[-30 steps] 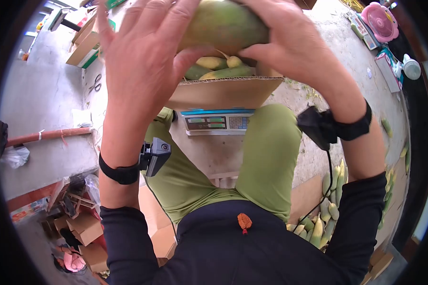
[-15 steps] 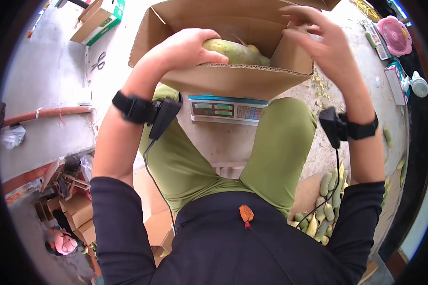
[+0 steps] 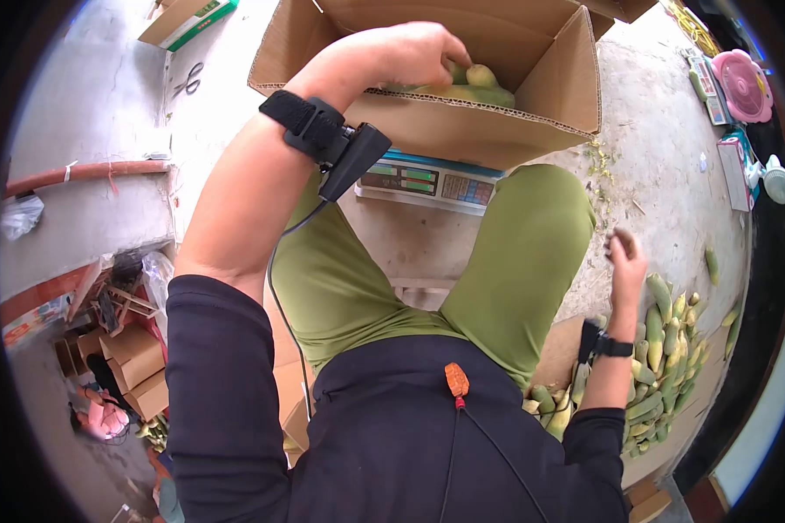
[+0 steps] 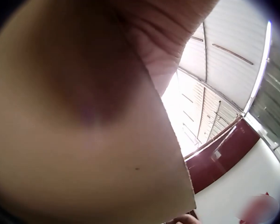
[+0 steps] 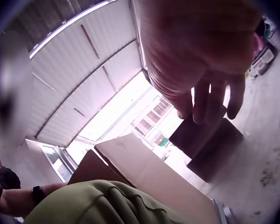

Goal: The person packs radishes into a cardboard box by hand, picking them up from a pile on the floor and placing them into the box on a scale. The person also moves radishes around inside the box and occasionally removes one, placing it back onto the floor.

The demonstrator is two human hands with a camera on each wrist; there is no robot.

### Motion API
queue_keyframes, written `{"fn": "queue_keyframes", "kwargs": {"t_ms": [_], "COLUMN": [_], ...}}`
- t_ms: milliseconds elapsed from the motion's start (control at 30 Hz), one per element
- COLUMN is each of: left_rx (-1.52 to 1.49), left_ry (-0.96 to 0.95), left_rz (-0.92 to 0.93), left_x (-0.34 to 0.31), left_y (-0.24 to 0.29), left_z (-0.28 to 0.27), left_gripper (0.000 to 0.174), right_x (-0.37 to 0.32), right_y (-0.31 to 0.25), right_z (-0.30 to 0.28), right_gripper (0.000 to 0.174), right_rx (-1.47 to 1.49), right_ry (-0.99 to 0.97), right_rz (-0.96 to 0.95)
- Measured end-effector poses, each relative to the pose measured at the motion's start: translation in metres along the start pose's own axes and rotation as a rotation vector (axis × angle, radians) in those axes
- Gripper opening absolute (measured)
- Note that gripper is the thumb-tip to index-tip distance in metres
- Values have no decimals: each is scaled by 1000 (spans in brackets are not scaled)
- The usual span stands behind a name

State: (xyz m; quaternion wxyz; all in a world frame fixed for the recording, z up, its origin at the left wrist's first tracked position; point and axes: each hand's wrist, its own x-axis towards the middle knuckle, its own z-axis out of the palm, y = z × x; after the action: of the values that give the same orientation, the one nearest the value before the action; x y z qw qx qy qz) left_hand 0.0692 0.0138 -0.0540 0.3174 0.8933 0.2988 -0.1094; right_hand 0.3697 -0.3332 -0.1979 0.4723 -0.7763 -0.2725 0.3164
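A cardboard box (image 3: 488,126) with its top open stands on a digital scale (image 3: 423,185) in front of the person's knees. Inside it, green-and-yellow gourds (image 3: 488,94) show above the near wall. My left hand (image 3: 419,54) reaches over that wall, its bent fingers right at the gourds; whether they grip one I cannot tell. In the left wrist view, cardboard (image 4: 107,168) fills most of the picture below the palm. My right hand (image 3: 628,266) is held to the right of the knee with nothing in it. Its fingers (image 5: 214,100) hang loosely in the right wrist view.
A large heap of gourds (image 3: 663,366) lies on the floor to the right. Farther off are a pink fan (image 3: 741,85) and a small white fan (image 3: 778,179). Scissors (image 3: 187,78) lie on the floor at left, near a reddish pipe (image 3: 87,177). Several cartons (image 3: 135,366) stand at lower left.
Both hands have lowered a large gourd into the box. The right hand has let go and swung back toward the heap. The left hand has shifted rightward inside the box.
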Motion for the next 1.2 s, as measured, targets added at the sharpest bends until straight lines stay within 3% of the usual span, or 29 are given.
{"fn": "queue_keyframes", "kwargs": {"t_ms": [133, 233, 300, 333, 400, 433, 500, 767, 867, 933, 1000, 1033, 1100, 1133, 1167, 1200], "left_rx": [-125, -273, -406, -405, -200, -199, -134, 10, 13, 62, 88, 113, 135, 155, 159, 175], "left_ry": [468, 469, 806, 806, 1026, 1027, 1218, 1352, 1349, 1322, 1313, 1306, 1293, 1282, 1280, 1276], "left_rz": [102, -67, 135, 135, 20, 20, -44, -113, -96, -72, -55, -43, -33, -27, -26, -25], "left_x": [-23, -69, -76, -83, -102, -108, -116, -131, -130, -128, -125, -124, -122, -122, -121, -120], "left_y": [13, 58, 30, 25, 22, 20, 13, -1, 3, 5, 7, 8, 12, 13, 14, 15], "left_z": [-5, -16, 7, 12, 24, 31, 44, 65, 68, 70, 70, 70, 71, 71, 71, 72], "left_gripper": [29, 33, 25, 25, 21, 21, 17, 15, 15, 15, 16, 16, 16, 16, 16, 16], "right_x": [-47, -84, -106, -118, -141, -153, -176, -255, -268, -280, -294, -300, -310, -315, -322, -335], "right_y": [77, 143, 165, 170, 184, 191, 204, 279, 273, 270, 275, 279, 285, 291, 296, 302], "right_z": [-4, -8, -13, -14, -17, -21, -29, -69, -75, -83, -90, -101, -112, -121, -133, -144], "right_gripper": [24, 24, 24, 25, 27, 27, 29, 28, 27, 24, 24, 21, 28, 39, 37, 33], "right_rx": [-42, -103, -154, -194, -200, -199, -163, -75, -78, -163, -134, -401, -861, -995, -1061, -958], "right_ry": [-64, -109, -130, -129, -137, -138, -118, -18, 40, -47, 38, -133, -230, -358, -411, -235], "right_rz": [197, 313, 448, 550, 719, 719, 903, 1060, 1101, 1086, 1116, 950, 877, 1033, 1042, 1161]}}
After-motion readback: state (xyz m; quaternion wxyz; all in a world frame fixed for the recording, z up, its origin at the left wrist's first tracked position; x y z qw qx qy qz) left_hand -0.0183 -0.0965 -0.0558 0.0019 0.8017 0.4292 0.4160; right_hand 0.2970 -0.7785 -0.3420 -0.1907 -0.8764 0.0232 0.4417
